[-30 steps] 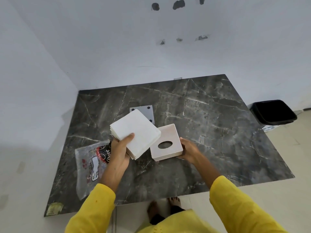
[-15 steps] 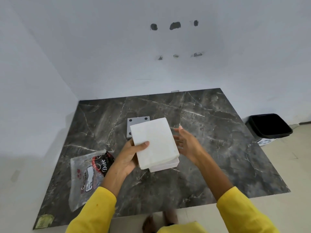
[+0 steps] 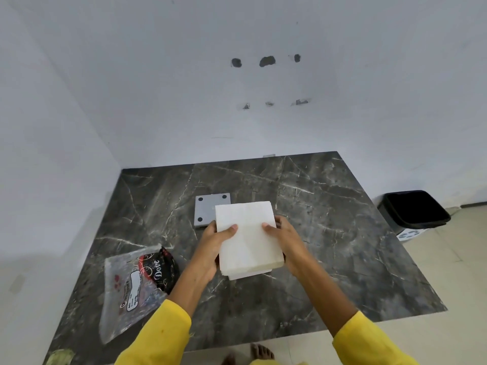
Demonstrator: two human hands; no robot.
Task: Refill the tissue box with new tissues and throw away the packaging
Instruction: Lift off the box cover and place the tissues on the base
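A thick white stack of tissues (image 3: 249, 238) is held flat over the middle of the dark marble table (image 3: 329, 233). My left hand (image 3: 213, 246) grips its left edge and my right hand (image 3: 286, 241) grips its right edge, thumbs on top. Just under the stack's near edge a strip of the white tissue box (image 3: 250, 275) shows; the rest of the box is hidden by the tissues. The grey box base plate (image 3: 207, 210) with black dots lies flat behind the stack. The clear plastic tissue packaging (image 3: 134, 288) with red and black print lies at the table's front left.
A black waste bin (image 3: 413, 210) stands on the tiled floor to the right of the table. White walls close the table's far and left sides. Bare toes (image 3: 261, 353) show at the table's near edge.
My left hand has carried the tissue stack from the left to right over the box, which it now covers. My right hand left the box and took the stack's right edge.
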